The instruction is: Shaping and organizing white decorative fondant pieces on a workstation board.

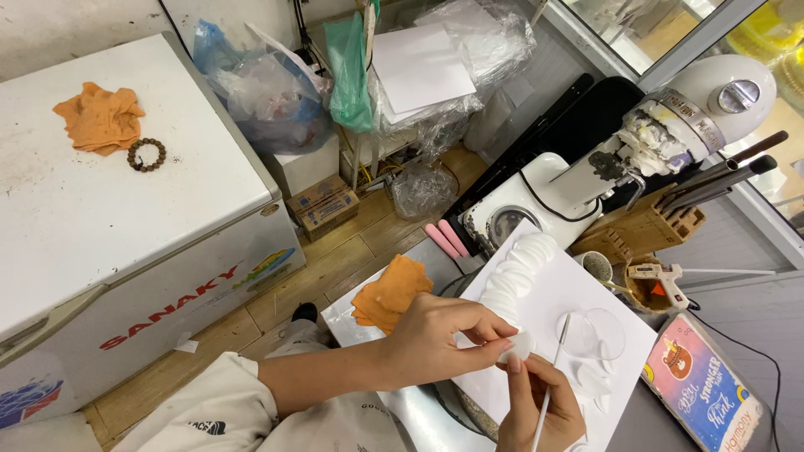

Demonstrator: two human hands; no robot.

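My left hand (440, 336) reaches in from the lower left and pinches a small white round piece (521, 344) between thumb and fingers. Just below it, my right hand (536, 406) grips a thin white stick (553, 368) that points up toward a clear round dish (596, 333). Both hands hover over the near edge of a white board (578, 289). A curved row of overlapping white round pieces (512, 272) lies along the board's left side. A few loose white pieces (593, 381) lie near the dish.
An orange cloth (389, 293) lies left of the board. Behind stand a white stand mixer (678, 125), a wooden knife block (641, 226) and a glue gun (662, 280). A white chest freezer (100, 226) carries an orange cloth (99, 117) and a bead bracelet (146, 155). Plastic bags (268, 92) crowd the back.
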